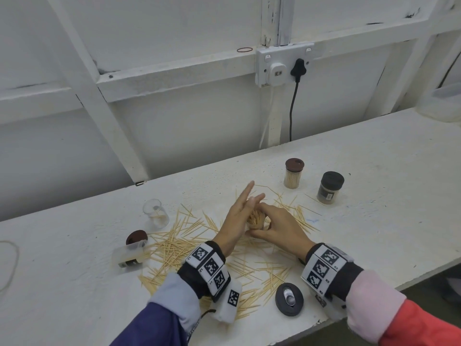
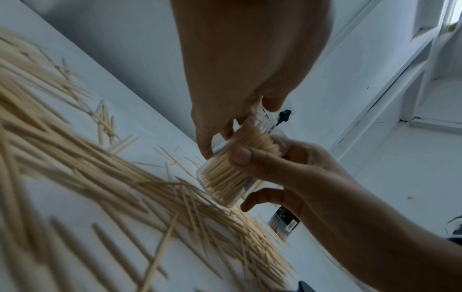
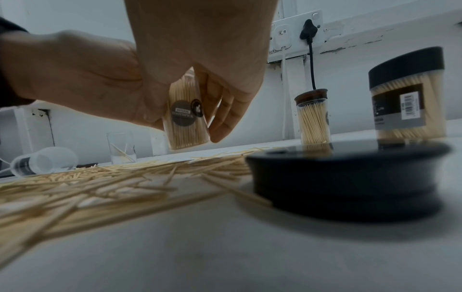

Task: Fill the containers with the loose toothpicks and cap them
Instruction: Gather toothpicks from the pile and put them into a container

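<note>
- The right hand (image 1: 279, 229) gripped a clear container (image 3: 186, 116) packed with toothpicks, tilted and held just above the white bench (image 1: 374, 171)
- The left hand (image 1: 237, 216) met the container's open mouth; two fingers stood straight, while whether the others pinched anything I could not tell
- Loose toothpicks (image 1: 189, 243) lay scattered below both hands
- Two capped containers (image 1: 294, 173) stood beyond; an empty one (image 1: 156, 213) stood upright at left; another lay on its side; a black cap (image 1: 289, 299) lay near the right wrist

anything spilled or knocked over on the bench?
Yes. Loose toothpicks are scattered across the bench, and an empty clear container lies tipped on its side at the left, next to a brown lid.
</note>
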